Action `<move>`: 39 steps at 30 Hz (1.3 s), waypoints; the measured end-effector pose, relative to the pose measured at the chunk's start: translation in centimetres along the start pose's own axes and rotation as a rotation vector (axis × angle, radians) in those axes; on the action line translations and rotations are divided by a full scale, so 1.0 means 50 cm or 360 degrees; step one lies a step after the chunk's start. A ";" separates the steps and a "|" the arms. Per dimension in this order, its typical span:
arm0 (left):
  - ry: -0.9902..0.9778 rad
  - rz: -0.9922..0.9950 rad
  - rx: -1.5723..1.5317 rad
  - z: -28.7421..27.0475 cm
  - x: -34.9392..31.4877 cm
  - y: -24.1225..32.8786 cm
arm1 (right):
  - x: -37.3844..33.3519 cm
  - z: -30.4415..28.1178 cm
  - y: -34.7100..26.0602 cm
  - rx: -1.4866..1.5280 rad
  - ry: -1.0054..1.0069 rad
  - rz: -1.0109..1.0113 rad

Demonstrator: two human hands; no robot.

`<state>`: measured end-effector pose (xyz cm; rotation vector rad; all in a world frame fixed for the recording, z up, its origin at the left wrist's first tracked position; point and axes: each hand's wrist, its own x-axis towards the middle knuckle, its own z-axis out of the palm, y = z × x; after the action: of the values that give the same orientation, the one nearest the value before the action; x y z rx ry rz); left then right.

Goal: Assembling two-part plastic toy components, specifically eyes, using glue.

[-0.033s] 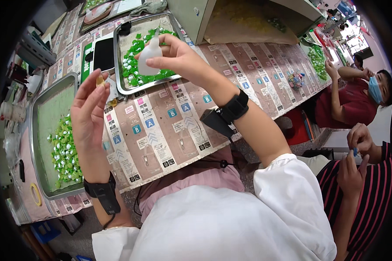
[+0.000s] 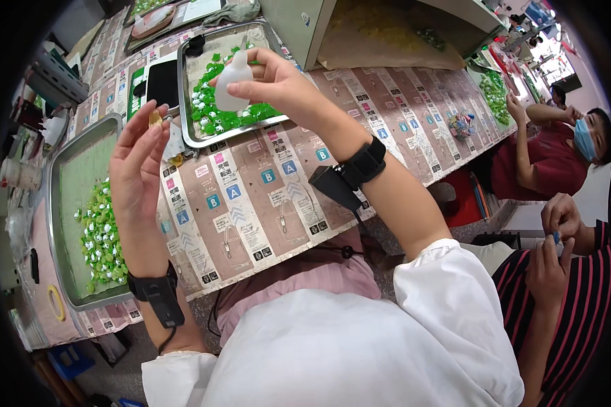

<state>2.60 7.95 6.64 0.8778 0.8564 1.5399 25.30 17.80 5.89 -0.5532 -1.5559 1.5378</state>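
Observation:
My left hand (image 2: 137, 159) is raised over the table, pinching a small yellowish translucent piece (image 2: 155, 119) between thumb and fingertips. Its exact kind is too small to make out. A white squeeze bottle (image 2: 232, 93) with a narrow tip is gripped in my right hand (image 2: 278, 85), held upright above a metal tray (image 2: 234, 130). Bright green small pieces (image 2: 210, 125), some with white parts, lie in that tray. Left of my left hand, a second metal tray (image 2: 64, 197) holds a heap of green, yellow and white little pieces (image 2: 102, 237), partly hidden behind my forearm.
A dark-screened phone (image 2: 163, 85) lies between the trays. Behind stands a grey-green box-like cabinet (image 2: 299, 30). A yellow ring (image 2: 56, 303) sits at the left. Two people work on the right, one masked (image 2: 543, 152), one in a striped shirt (image 2: 563, 298).
The bottle in my right hand has tilted and shifted slightly, and its tip looks less distinct. My left hand has moved up and left a little, still pinching the piece.

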 end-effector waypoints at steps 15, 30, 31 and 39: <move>0.0058 -0.0050 -0.0040 0.000 0.066 -0.038 | 0.012 -0.054 -0.036 0.0243 0.0104 -0.0254; 0.0021 -0.0092 -0.0016 -0.040 0.069 -0.061 | 0.007 -0.047 -0.017 0.0202 0.0033 -0.0155; 0.0006 -0.0102 -0.0020 -0.036 0.069 -0.066 | 0.006 -0.056 -0.021 0.0195 0.0051 -0.0155; 0.0011 -0.0138 -0.0037 -0.052 0.051 -0.082 | 0.037 -0.083 -0.038 -0.0036 0.0068 -0.0260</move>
<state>1.89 10.83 2.04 0.8085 0.8688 1.4755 28.14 21.42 7.67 -0.4566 -1.5483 1.3783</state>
